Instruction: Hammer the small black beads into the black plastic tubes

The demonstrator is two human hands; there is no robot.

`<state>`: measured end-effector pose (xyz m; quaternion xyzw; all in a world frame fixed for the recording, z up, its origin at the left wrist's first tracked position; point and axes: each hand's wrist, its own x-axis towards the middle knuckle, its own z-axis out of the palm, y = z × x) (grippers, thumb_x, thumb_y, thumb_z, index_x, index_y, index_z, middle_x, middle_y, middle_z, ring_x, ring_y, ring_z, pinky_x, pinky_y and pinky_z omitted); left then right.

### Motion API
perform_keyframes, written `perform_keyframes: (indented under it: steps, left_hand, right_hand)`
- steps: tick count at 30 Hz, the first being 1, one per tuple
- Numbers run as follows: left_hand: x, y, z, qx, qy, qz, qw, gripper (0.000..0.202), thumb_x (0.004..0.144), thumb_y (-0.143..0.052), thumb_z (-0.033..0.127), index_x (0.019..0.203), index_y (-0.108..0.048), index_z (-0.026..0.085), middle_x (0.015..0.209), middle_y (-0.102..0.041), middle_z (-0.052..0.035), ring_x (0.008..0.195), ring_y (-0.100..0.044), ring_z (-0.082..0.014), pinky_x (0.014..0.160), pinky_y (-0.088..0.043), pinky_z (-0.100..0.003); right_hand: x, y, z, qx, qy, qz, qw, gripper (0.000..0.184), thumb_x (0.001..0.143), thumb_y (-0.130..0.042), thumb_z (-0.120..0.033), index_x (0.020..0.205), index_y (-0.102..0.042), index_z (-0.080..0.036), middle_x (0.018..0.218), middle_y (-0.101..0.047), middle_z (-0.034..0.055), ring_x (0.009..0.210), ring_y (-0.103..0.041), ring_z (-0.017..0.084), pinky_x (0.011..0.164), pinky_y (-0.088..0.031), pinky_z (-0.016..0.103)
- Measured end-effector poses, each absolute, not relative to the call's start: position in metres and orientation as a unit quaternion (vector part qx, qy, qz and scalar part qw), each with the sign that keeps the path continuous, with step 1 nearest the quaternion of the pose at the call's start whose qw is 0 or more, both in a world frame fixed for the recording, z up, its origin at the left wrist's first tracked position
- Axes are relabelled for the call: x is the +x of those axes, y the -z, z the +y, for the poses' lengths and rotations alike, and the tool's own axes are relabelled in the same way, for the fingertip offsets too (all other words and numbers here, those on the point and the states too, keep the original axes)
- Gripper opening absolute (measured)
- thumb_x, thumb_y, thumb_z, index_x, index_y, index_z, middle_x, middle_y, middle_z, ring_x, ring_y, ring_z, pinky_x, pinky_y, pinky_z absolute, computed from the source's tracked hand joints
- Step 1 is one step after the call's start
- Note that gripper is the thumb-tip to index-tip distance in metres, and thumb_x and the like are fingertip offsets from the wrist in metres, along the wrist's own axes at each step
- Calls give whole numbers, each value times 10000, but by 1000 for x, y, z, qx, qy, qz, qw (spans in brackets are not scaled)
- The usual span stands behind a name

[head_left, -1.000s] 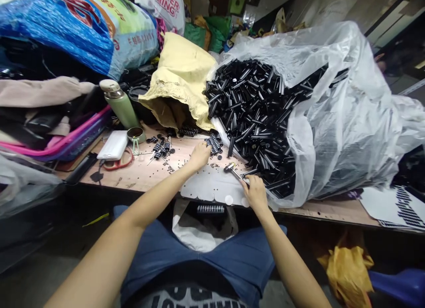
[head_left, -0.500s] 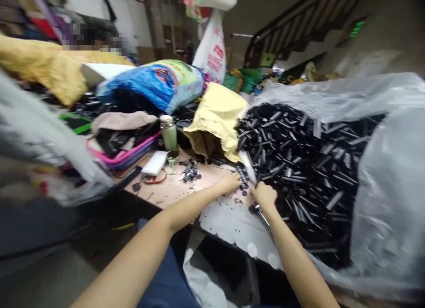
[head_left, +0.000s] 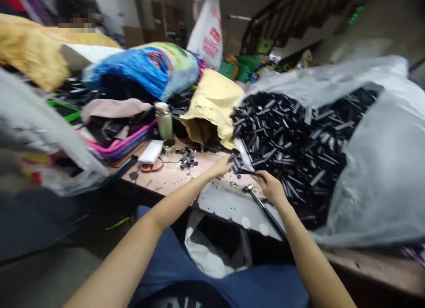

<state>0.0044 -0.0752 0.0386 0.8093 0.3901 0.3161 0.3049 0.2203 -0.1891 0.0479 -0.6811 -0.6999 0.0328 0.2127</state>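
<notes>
My right hand is closed on one end of a thin black strip, which points left over the bench. My left hand is by a small cluster of dark ridged parts, its fingers bent at the cluster's left side. Whatever its fingertips pinch is too small and blurred to make out. Below my right hand a hammer with a dark handle lies slanted on a grey sheet. Against the right side of the bench rests a large heap of black strips.
Clear plastic sheeting surrounds the heap. Behind the hands lies an open yellow sack. Leftward are more small dark parts, a white box-like thing, a cup, a green flask and a pink-rimmed basket.
My right hand has moved slightly right and now shows a black strip reaching toward the left hand. The hammer, partly covered by my right arm before, shows more fully. The view has shifted.
</notes>
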Motion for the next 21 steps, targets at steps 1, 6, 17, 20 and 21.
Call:
perform_keyframes:
  steps: [1, 6, 17, 20, 21]
  left_hand:
    - [4, -37, -79, 796, -305, 385, 354, 207, 855, -501, 160, 1026, -611, 121, 846, -658, -75, 647, -577, -137, 578, -453, -239]
    - [-21, -36, -102, 590, -117, 324, 731, 314, 766, -676, 426, 833, -634, 121, 559, -507, 31, 395, -371, -50, 362, -255, -178]
    - [-15, -7, -98, 452, -370, 459, 670, 276, 724, -737, 306, 703, -509, 151, 537, -499, 37, 391, -392, -45, 351, -293, -182]
    - [-31, -5, -99, 456, -406, 485, 626, 245, 762, -700, 287, 705, -499, 158, 547, -490, 39, 403, -392, -43, 361, -300, -176]
    - [-38, -5, -99, 460, -416, 490, 612, 243, 759, -703, 281, 710, -497, 160, 548, -491, 41, 404, -394, -42, 364, -302, -173]
  right_hand:
    - [218, -48, -190, -637, -83, -725, 246, 262, 903, -419, -233, 1028, -646, -198, 1019, -697, 94, 942, -662, 221, 809, -492, 337]
    - [197, -46, -183, -507, -233, -768, 314, 208, 880, -521, -271, 1012, -665, -199, 986, -692, 53, 927, -636, 174, 839, -506, 329]
    - [151, -22, -182, -593, -72, -773, 215, 700, 747, -691, -393, 1357, -433, -165, 1362, -465, 166, 1263, -437, 296, 1039, -400, 487]
    - [123, -8, -222, -569, -128, -787, 201, 469, 796, -657, -433, 1181, -565, -181, 1177, -595, 130, 1115, -553, 253, 948, -468, 405]
    - [117, -2, -237, -571, -157, -780, 200, 369, 836, -618, -411, 1126, -592, -184, 1100, -632, 110, 1045, -589, 226, 903, -485, 363]
